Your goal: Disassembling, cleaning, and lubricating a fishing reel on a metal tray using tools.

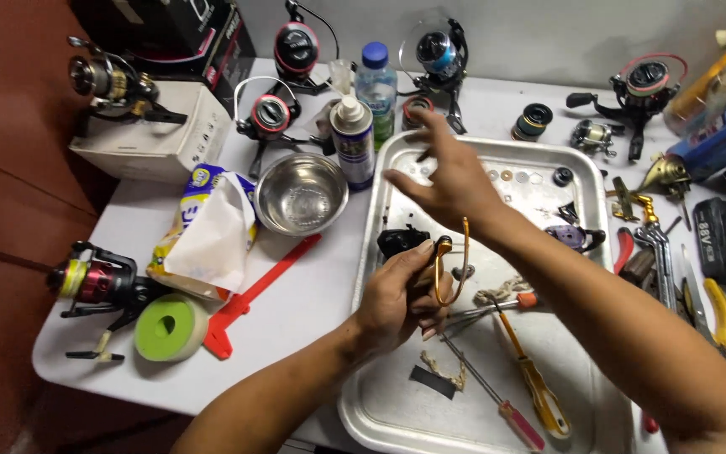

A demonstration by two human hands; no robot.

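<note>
My left hand (397,294) is closed around a fishing reel part with an orange-gold wire bail (451,269), held above the left side of a metal tray (380,412). A black reel body piece (398,241) sits just beyond my fingers. My right hand (447,181) hovers over the middle of the tray with fingers spread, holding nothing that I can see. Small washers (514,176) lie in a row at the tray's far end. Two screwdrivers (531,378) with orange handles rest in the tray near me.
A steel bowl (301,193), a spray can (352,139), a water bottle (376,88) and a tissue pack (207,231) stand left of the tray. Several spinning reels (94,282) ring the white table. Pliers, wrenches and a battery (720,240) crowd the right edge.
</note>
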